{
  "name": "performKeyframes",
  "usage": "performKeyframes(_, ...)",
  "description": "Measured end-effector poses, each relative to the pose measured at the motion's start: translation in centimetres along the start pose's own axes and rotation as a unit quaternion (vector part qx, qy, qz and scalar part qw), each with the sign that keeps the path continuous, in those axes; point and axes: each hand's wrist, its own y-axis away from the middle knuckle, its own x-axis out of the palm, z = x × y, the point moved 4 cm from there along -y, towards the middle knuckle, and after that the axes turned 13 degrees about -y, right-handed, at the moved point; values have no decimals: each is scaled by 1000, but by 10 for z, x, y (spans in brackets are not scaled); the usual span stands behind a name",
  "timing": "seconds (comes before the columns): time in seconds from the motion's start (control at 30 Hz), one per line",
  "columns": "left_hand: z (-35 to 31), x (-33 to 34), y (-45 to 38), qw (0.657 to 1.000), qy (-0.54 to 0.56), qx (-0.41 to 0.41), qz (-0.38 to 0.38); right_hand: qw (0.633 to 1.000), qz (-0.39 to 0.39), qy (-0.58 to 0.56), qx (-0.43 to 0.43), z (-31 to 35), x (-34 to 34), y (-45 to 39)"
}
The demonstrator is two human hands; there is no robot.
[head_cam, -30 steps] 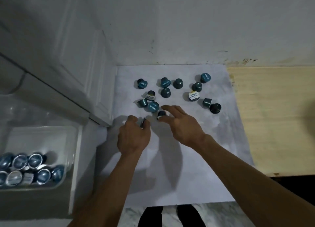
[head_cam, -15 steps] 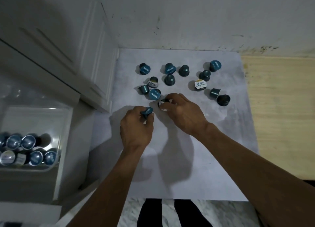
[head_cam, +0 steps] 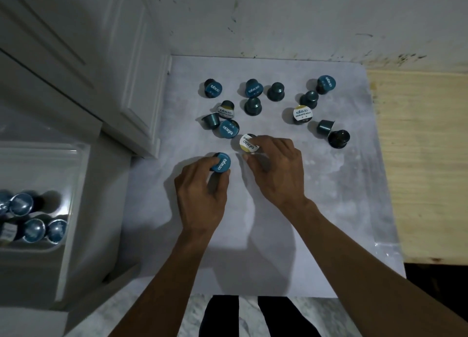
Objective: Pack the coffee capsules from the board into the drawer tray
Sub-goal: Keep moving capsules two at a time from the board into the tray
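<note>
My left hand [head_cam: 202,197] grips a blue-lidded capsule [head_cam: 221,162] between thumb and fingers, just above the white board [head_cam: 253,248]. My right hand [head_cam: 276,169] pinches a white-and-gold-lidded capsule [head_cam: 247,144] a little further back. Several more dark teal capsules [head_cam: 253,106] lie scattered over the far half of the board, some upright, some on their sides. The clear drawer tray [head_cam: 73,184] sits low at the left and holds several blue capsules [head_cam: 33,230].
A white cabinet door [head_cam: 131,83] stands between the board and the tray. A pale wooden surface [head_cam: 417,159] borders the board on the right. The grey wall [head_cam: 278,20] closes the back. My legs [head_cam: 253,316] show below the board's near edge.
Both hands have closed on a capsule each and lifted them slightly, turning the lids upward. The view has shifted down and left.
</note>
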Motion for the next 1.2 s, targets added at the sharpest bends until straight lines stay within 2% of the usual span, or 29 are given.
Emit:
performKeyframes(0.23, 4, 3, -1, 999, 6, 36, -25, 997, -76, -6, -7, -1, 12, 5)
performKeyframes(0.37, 3, 2, 0, 999, 19, 33, -29, 993, -101, -55, -5, -1, 5, 11)
performKeyframes(0.6, -15, -31, 26, 998, 42, 15, -51, 991, -96, -95, 27, 11, -27, 56)
performKeyframes(0.73, -34, -69, 47, 996, 53, -6, -73, 990, -98, -105, -4, 45, -61, 81)
performKeyframes(0.97, -60, -176, 82, 994, 40, 10, -97, 984, -95, -138, -55, 132, -109, 108)
performKeyframes(1.2, -17, -292, 82, 991, -24, 25, -126, 974, -42, -192, -109, 238, -90, 107)
